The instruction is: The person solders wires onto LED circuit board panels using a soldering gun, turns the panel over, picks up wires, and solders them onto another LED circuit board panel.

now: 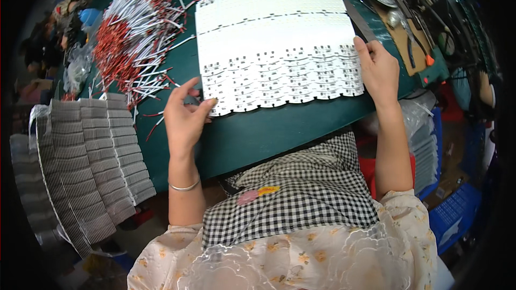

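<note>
Head-worn fisheye, wide, close — looking down

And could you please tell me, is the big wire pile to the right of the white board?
No, the red and white wire pile lies on the green table, left of the white board.

Electronics workshop: green worktable [258, 142], white circuit boards [279, 37], heaped red-and-white wires [131, 37], hand tools [410, 53].

The panel [277, 35] is white, wires [131, 37] red and white, table [269, 135] green, apron [312, 198] checked black and white.
</note>
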Demonstrator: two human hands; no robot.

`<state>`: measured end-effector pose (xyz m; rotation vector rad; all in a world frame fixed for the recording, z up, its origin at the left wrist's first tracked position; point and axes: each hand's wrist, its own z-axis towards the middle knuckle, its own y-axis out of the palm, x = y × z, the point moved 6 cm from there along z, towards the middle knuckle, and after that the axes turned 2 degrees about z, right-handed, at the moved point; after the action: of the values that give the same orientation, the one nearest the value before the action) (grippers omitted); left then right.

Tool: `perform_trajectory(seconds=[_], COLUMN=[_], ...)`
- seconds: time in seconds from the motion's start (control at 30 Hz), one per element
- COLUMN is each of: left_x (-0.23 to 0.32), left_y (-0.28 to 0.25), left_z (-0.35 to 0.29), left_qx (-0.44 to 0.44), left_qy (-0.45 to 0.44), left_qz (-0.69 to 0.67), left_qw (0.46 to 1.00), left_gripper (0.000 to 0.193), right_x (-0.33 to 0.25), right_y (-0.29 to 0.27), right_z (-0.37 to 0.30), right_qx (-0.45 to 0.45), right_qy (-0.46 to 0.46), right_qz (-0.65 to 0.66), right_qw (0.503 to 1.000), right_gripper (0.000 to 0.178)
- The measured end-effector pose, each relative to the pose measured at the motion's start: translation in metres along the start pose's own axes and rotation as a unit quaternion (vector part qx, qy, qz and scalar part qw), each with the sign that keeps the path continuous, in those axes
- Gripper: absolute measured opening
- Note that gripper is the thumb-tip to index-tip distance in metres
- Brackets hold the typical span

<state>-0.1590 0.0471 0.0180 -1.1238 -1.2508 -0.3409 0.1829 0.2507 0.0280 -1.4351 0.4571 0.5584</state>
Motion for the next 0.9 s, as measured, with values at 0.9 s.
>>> perform_trajectory(seconds=[0.9], left_x=[0.029], left_y=[0.011], left_z=[0.017], left_qx=[-0.006], left_qy=[0.126], left_qz=[0.245], left_qw=[0.961], left_gripper=[0.043], right_x=[-0.025], right_y=[0.01], right_z=[0.008], right_qx=[0.02], right_qy=[-0.142], right_qz=[-0.143], right_qw=[0.979], right_gripper=[0.063])
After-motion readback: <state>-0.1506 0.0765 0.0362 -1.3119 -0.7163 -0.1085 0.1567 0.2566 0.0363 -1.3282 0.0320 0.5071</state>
